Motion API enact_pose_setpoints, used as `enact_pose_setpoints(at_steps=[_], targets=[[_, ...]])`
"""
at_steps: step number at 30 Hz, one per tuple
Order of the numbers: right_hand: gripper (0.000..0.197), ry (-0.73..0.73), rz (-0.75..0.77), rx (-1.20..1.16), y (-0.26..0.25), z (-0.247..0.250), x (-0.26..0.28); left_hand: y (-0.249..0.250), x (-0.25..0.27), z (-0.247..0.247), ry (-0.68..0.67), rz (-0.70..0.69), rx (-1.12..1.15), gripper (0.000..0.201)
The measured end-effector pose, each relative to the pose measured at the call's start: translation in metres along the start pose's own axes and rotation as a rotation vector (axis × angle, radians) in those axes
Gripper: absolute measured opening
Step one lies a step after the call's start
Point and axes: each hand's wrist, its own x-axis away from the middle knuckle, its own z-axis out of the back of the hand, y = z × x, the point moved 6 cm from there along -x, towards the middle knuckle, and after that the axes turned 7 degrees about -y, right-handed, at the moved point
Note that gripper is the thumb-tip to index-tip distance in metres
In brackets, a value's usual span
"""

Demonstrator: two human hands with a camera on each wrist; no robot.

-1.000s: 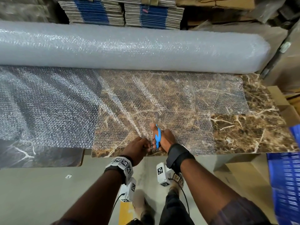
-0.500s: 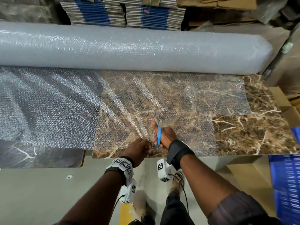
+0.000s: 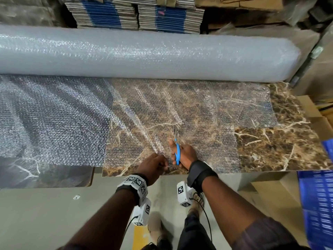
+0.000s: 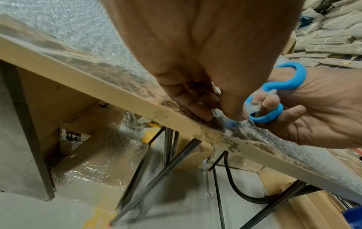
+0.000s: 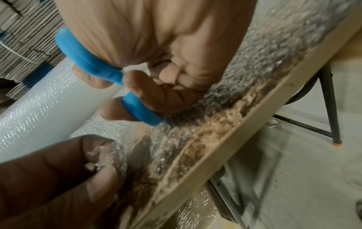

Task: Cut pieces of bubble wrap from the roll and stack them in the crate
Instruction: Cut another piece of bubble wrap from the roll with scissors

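Note:
A big roll of bubble wrap lies along the back of the marble-patterned table. Its unrolled sheet covers the tabletop up to the near edge. My right hand holds blue-handled scissors, blades pointing away into the sheet. In the right wrist view my fingers sit through the blue loops. Just left of it my left hand pinches the near edge of the sheet at the table's rim. The crate, blue, shows at the right edge.
Stacks of flattened cardboard stand behind the roll. Cardboard boxes sit right of the table, and a film-wrapped box and metal table legs are underneath. Grey floor lies in front.
The right hand with the scissors has moved a little farther away along the sheet. The left hand keeps its pinch at the near edge.

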Motion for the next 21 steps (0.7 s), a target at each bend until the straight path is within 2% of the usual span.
enact_pose_setpoints(at_steps=[8,10,12,15,19,21], targets=[[0.052,-0.063,-0.002,-0.071,0.001,0.004,0.008,-0.001,0.001,0.000,0.003,-0.006,0.010,0.010],[0.056,-0.110,0.006,-0.077,-0.001,0.004,0.009,0.000,0.001,0.001,0.012,-0.013,0.018,0.010],[0.066,-0.150,0.011,-0.014,-0.007,0.003,0.011,0.000,0.001,0.002,0.020,-0.021,0.013,0.011],[0.067,-0.176,0.051,0.082,-0.018,0.001,0.014,0.000,0.001,0.001,0.018,-0.024,0.015,0.011],[0.080,-0.120,0.156,0.442,-0.036,-0.008,0.013,-0.001,0.004,-0.004,0.036,-0.062,0.003,0.018],[0.074,-0.111,0.154,0.522,-0.044,-0.016,0.013,0.000,0.010,-0.012,0.073,-0.082,-0.012,0.022]])
